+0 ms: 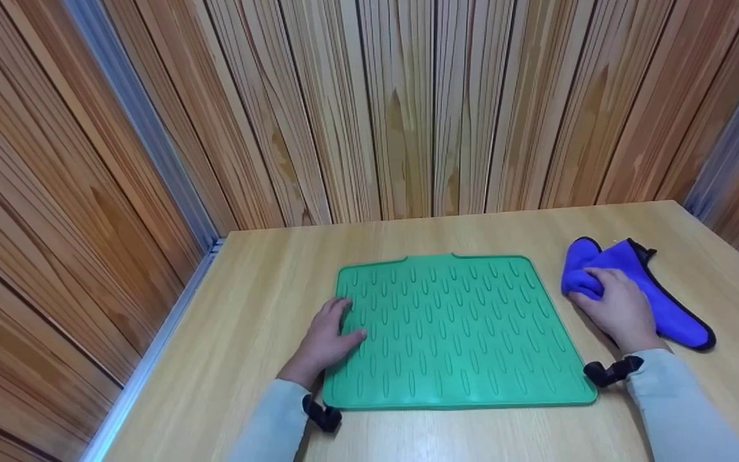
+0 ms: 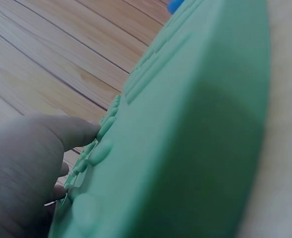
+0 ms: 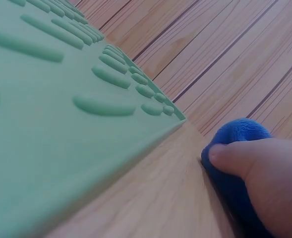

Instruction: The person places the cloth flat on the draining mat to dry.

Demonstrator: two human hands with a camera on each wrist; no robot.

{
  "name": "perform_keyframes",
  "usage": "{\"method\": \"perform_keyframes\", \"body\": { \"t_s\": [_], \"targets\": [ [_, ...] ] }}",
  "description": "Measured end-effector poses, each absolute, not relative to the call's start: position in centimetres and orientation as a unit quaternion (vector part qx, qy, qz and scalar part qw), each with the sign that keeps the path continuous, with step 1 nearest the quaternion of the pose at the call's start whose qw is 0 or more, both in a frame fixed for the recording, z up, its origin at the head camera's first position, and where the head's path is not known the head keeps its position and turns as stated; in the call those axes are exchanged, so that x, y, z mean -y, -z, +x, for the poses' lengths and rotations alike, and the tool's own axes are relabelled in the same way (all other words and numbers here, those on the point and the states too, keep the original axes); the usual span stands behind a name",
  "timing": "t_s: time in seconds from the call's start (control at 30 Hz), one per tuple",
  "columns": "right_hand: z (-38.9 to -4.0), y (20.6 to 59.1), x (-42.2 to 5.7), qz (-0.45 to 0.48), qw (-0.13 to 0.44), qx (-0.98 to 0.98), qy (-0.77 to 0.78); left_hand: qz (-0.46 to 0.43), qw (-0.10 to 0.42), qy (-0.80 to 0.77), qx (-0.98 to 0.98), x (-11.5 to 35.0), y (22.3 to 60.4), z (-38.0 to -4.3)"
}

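A green rubber mat [image 1: 453, 333] with rows of raised oblong ridges lies flat on the table. My left hand [image 1: 330, 340] rests on its left edge, thumb and fingertips touching the ridged surface; the left wrist view shows the thumb [image 2: 79, 133] against the ridges. To the right of the mat, my right hand [image 1: 623, 311] grips a bunched part of a blue cloth [image 1: 680, 321] with black edging. In the right wrist view the thumb presses on the cloth [image 3: 240, 130]; the other fingers are mostly hidden there.
The light wooden table [image 1: 247, 308] carries the mat and the cloth. Wood-plank walls [image 1: 395, 115] stand behind it and at the sides, with a metal strip [image 1: 170, 321] along the left edge. A black wrist mount [image 1: 613, 371] sits close to the mat's lower right corner.
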State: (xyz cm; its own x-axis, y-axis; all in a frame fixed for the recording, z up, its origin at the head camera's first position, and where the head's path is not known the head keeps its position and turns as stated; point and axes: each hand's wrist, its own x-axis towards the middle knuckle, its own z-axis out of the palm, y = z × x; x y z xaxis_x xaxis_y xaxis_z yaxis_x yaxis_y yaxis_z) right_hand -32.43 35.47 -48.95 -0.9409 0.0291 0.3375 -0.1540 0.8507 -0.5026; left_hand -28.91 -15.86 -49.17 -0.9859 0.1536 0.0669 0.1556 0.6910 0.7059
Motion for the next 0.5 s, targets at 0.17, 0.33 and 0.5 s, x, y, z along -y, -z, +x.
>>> {"method": "perform_keyframes", "body": {
  "t_s": [0.17,0.33,0.5],
  "targets": [
    [-32.5,48.94,-35.47,0.014,0.182,0.945,-0.27,-0.082,0.001,0.379,0.922,15.89,49.25,-28.95],
    [-32.52,48.86,-35.5,0.0,0.179,0.943,-0.279,-0.07,0.013,0.373,0.925,15.6,49.35,-28.97],
    [-32.42,48.48,-35.5,-0.02,0.175,0.938,-0.298,-0.066,0.014,0.363,0.929,15.41,49.35,-28.83]
  ]
}}
